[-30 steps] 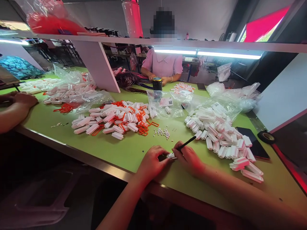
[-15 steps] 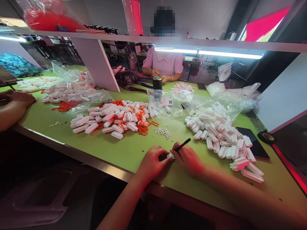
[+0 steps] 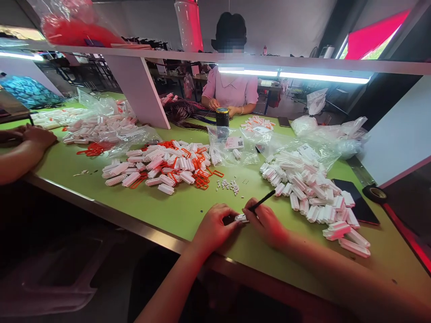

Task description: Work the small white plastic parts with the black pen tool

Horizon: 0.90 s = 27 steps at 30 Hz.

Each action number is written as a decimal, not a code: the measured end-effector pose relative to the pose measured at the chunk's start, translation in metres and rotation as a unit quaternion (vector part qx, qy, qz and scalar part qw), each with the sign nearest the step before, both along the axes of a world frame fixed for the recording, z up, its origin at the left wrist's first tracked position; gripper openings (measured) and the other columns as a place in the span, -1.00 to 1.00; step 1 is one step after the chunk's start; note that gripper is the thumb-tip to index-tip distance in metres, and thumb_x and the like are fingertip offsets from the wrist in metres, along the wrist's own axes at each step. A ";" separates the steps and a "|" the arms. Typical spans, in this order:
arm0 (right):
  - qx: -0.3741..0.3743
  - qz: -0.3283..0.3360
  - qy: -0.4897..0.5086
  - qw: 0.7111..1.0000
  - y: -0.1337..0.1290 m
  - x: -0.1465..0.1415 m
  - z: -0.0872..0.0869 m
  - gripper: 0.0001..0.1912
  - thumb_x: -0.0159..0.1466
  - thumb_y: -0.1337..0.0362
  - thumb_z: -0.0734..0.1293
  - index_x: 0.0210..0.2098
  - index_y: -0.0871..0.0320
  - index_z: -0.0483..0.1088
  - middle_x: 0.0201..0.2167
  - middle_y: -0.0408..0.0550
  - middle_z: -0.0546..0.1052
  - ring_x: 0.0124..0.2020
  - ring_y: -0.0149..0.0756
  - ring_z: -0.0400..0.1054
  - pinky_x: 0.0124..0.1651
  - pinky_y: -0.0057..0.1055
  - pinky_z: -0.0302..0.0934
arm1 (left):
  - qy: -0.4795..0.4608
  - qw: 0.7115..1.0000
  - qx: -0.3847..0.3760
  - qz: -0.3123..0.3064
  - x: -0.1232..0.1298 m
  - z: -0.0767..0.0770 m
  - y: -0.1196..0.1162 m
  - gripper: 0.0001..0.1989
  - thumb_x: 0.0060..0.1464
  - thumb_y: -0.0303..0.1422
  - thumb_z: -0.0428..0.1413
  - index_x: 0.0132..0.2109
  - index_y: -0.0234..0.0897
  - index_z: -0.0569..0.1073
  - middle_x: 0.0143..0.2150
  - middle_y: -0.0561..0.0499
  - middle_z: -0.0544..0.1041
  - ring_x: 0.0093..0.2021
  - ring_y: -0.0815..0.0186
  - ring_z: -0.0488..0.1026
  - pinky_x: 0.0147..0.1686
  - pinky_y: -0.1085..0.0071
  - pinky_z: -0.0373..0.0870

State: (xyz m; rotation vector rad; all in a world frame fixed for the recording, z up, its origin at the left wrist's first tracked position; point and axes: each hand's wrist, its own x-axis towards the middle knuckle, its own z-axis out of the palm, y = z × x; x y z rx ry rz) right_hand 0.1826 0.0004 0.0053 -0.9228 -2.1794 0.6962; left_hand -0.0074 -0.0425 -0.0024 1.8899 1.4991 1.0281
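Near the table's front edge, my left hand [image 3: 218, 226] is closed on a small white plastic connector housing [image 3: 241, 218], gripping it between thumb and fingers. My right hand [image 3: 264, 222] holds a slim black pen-like tool [image 3: 263, 201], whose back end points up and to the right. Its lower tip is hidden by my fingers, close to the housing. Just beyond my hands lies a little heap of tiny white pieces [image 3: 229, 185]. To the left is a pile of white housings mixed with orange frames [image 3: 218, 173]. A second pile of white housings [image 3: 305, 179] lies to the right.
Clear plastic bags [image 3: 249, 150] lie behind the piles. A dark tablet-like slab [image 3: 365, 215] and a black tape roll [image 3: 375, 194] are at right. Across the green table [image 3: 151, 220] sits a co-worker [image 3: 232, 89] behind a black can [image 3: 222, 119]. Another person's hands [image 3: 37, 137] rest at far left.
My right hand has shifted slightly to the right, and the black tool with it now leans at a different spot. More of the white housing shows. My left hand stays nearly in place.
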 end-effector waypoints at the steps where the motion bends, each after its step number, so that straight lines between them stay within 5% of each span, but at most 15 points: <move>1: -0.001 0.002 0.003 1.000 0.000 0.001 0.000 -0.80 0.42 0.25 0.15 -0.36 0.08 0.22 -0.47 -0.14 0.42 -0.42 -0.30 0.34 -0.30 -0.41 0.21 | -0.001 1.000 0.002 0.001 0.000 0.000 0.000 -0.91 0.06 -0.33 0.33 -0.29 -0.23 0.60 -0.33 0.03 0.57 -0.20 0.23 0.49 -0.17 0.38 0.33; 22: 0.043 0.003 -0.145 0.988 -0.003 -0.012 0.008 -0.86 0.40 0.33 0.21 -0.32 0.12 0.31 -0.41 -0.04 0.52 -0.36 -0.23 0.40 -0.25 -0.38 0.20 | 0.016 1.000 -0.012 -0.001 -0.001 0.000 0.000 -0.96 0.07 -0.36 0.27 -0.31 -0.23 0.60 -0.33 0.00 0.57 -0.22 0.23 0.47 -0.18 0.35 0.36; 27: 0.015 0.005 -0.078 0.997 -0.004 -0.006 0.008 -0.84 0.41 0.32 0.19 -0.32 0.11 0.29 -0.43 -0.07 0.50 -0.39 -0.26 0.39 -0.27 -0.39 0.22 | 0.006 1.000 -0.008 0.002 0.000 0.002 0.000 -0.91 0.08 -0.31 0.28 -0.32 -0.23 0.59 -0.34 0.00 0.57 -0.21 0.22 0.49 -0.17 0.34 0.36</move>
